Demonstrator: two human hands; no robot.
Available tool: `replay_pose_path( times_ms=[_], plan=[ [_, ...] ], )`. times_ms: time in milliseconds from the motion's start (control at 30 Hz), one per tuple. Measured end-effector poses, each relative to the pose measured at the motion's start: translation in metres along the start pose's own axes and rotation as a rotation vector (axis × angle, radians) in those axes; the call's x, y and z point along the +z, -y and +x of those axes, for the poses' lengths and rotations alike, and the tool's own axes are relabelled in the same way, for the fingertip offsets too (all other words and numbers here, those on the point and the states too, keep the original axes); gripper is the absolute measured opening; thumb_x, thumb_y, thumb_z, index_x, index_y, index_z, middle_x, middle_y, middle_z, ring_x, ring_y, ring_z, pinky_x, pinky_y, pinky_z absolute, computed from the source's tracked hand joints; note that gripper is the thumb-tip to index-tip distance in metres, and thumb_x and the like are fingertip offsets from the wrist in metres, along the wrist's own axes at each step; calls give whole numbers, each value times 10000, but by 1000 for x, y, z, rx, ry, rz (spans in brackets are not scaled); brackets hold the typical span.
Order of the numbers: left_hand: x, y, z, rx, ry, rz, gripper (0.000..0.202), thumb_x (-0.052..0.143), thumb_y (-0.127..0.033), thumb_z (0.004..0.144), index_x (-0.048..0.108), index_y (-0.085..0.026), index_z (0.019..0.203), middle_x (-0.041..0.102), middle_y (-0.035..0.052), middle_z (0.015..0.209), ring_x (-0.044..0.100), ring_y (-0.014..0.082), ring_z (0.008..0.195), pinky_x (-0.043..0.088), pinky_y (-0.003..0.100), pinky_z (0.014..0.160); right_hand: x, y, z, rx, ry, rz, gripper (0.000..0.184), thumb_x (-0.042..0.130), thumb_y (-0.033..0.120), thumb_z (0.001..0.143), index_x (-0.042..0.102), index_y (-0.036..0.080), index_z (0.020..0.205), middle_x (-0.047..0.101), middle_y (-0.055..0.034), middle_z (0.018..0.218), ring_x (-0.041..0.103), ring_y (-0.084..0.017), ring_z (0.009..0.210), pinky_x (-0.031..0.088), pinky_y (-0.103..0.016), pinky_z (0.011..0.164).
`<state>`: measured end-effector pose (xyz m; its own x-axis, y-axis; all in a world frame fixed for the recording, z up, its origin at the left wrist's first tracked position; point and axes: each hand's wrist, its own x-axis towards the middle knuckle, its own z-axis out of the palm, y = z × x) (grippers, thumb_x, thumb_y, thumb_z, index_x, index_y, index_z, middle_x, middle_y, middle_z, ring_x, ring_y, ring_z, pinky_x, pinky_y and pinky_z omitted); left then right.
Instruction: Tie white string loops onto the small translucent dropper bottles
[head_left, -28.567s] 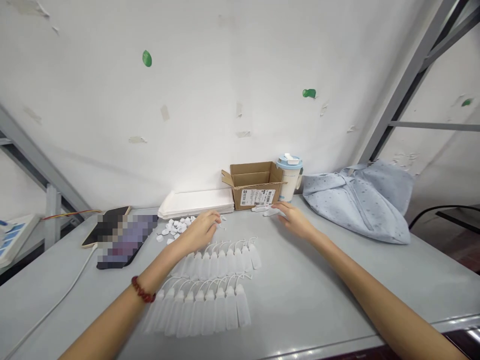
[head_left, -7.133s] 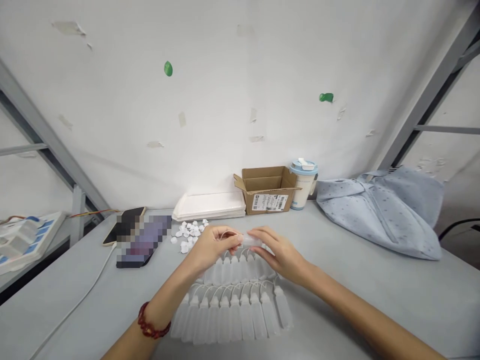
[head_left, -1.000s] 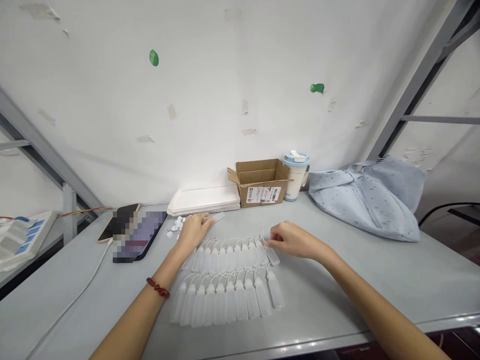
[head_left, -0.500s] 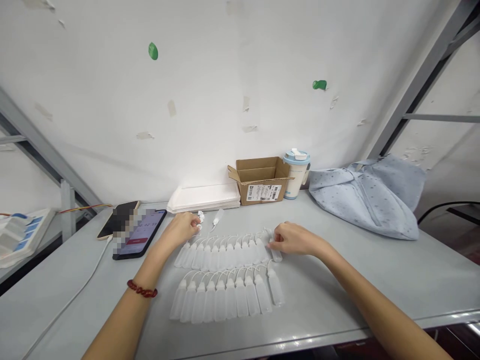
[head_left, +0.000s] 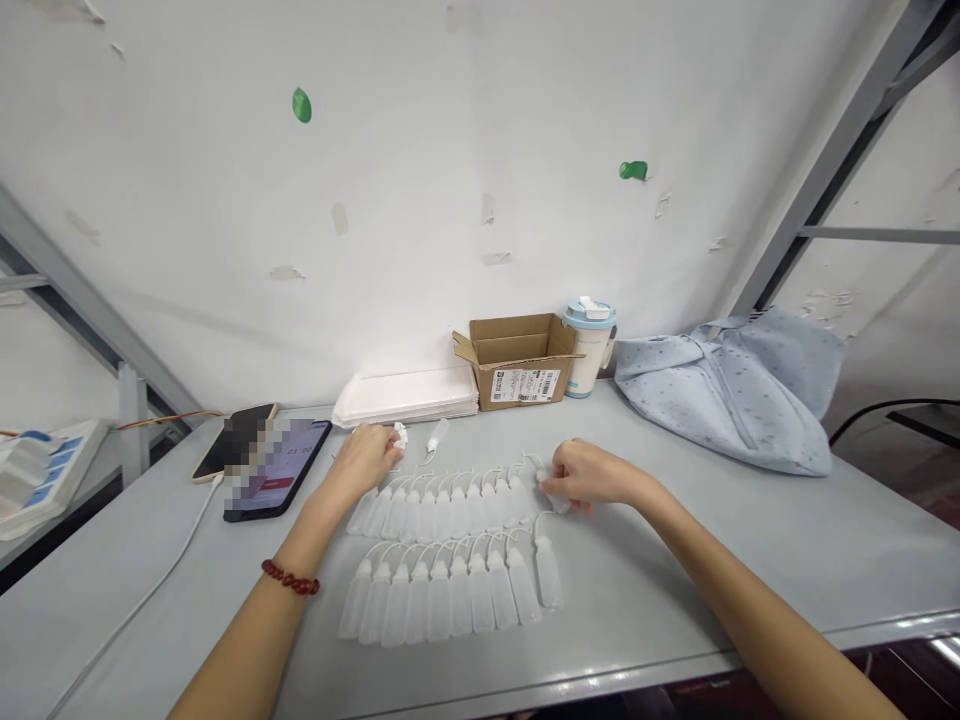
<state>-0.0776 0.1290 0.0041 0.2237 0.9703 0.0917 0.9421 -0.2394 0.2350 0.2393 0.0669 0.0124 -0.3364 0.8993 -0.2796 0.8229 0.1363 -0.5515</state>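
Two rows of small translucent white bottles with thin curved white tails lie flat on the grey table: a back row (head_left: 442, 515) and a front row (head_left: 439, 605). My right hand (head_left: 589, 473) is closed, fingers pinched on the bottle (head_left: 556, 502) at the right end of the back row, partly hiding it. At the other end, my left hand (head_left: 366, 455), with a red beaded bracelet (head_left: 291, 578) on its wrist, has its fingers drawn together beside small crumpled white bits (head_left: 401, 435). What it holds, if anything, is hidden. A single bottle (head_left: 437, 436) lies apart behind the rows.
Along the wall stand a stack of white sheets or trays (head_left: 409, 395), an open cardboard box (head_left: 525, 388) and a blue-lidded cup (head_left: 586, 360). A pale blue cloth bag (head_left: 720, 405) lies right. Two phones, one dark (head_left: 225, 445), one lit (head_left: 289, 465), and a charging cable (head_left: 150, 600) lie left.
My right hand stays at the end bottle of the back row, its fingers now farther over it. My left hand has shifted slightly. The whole view has moved a little.
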Motion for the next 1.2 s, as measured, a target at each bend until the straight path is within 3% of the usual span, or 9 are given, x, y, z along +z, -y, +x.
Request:
replay_pose_path(
  times_ms=[100, 200, 300, 400, 467, 733, 1000, 1200],
  plan=[
    [-5, -8, -2, 26, -111, -13, 303, 463, -339, 802, 647, -130, 922, 683, 111, 895, 576, 270, 928, 403, 324, 777, 0, 2, 2, -54, -160, -1, 250, 483, 261, 722, 504, 162, 494, 592, -28, 470, 525, -124, 403, 342, -219, 416],
    [-11, -28, -9, 83, -199, -195, 335, 444, -420, 816, 643, -154, 857, 684, 79, 881, 591, 233, 866, 427, 306, 748, 5, 9, 4, -108, -381, 20, 171, 497, 278, 739, 523, 170, 609, 608, -17, 544, 535, -129, 478, 352, -219, 451],
    [-15, -54, -21, 130, -108, -525, 337, 468, -452, 807, 634, -167, 735, 676, 40, 762, 601, 189, 741, 445, 271, 671, 15, 17, 6, -192, -502, 86, 116, 508, 283, 757, 529, 178, 715, 630, -13, 646, 540, -124, 524, 377, -221, 488],
    [-14, -76, -32, 132, 126, -782, 261, 572, -414, 754, 623, -159, 739, 651, 23, 681, 598, 165, 662, 455, 255, 623, 27, 22, 9, -298, -506, 151, 96, 516, 273, 776, 535, 181, 794, 643, -16, 752, 533, -103, 515, 383, -214, 485],
    [-11, -86, -37, 130, 216, -883, 223, 622, -373, 720, 623, -153, 757, 631, 12, 646, 583, 147, 614, 457, 249, 602, 34, 24, 9, -356, -514, 165, 96, 522, 270, 790, 535, 182, 826, 638, -16, 771, 528, -96, 520, 384, -209, 484],
    [-6, -90, -40, 118, 207, -945, 293, 575, -392, 768, 680, -147, 889, 575, 3, 608, 520, 126, 559, 442, 249, 574, 46, 30, 5, -501, -527, 149, 114, 522, 271, 829, 538, 175, 887, 615, -21, 749, 536, -106, 589, 397, -208, 515],
    [-13, -92, -42, 193, 254, -924, 244, 545, -362, 792, 673, -155, 811, 563, -5, 611, 506, 122, 576, 431, 240, 595, 45, 31, 2, -539, -522, 89, 158, 519, 264, 841, 565, 152, 941, 614, -27, 748, 517, -105, 566, 386, -216, 516],
    [-11, -90, -41, 185, 293, -930, 259, 542, -375, 796, 639, -145, 730, 571, 0, 630, 528, 117, 568, 440, 235, 585, 45, 31, 3, -645, -591, 96, 220, 471, 262, 883, 561, 140, 1042, 605, -55, 784, 536, -128, 624, 415, -233, 533]
  ],
)
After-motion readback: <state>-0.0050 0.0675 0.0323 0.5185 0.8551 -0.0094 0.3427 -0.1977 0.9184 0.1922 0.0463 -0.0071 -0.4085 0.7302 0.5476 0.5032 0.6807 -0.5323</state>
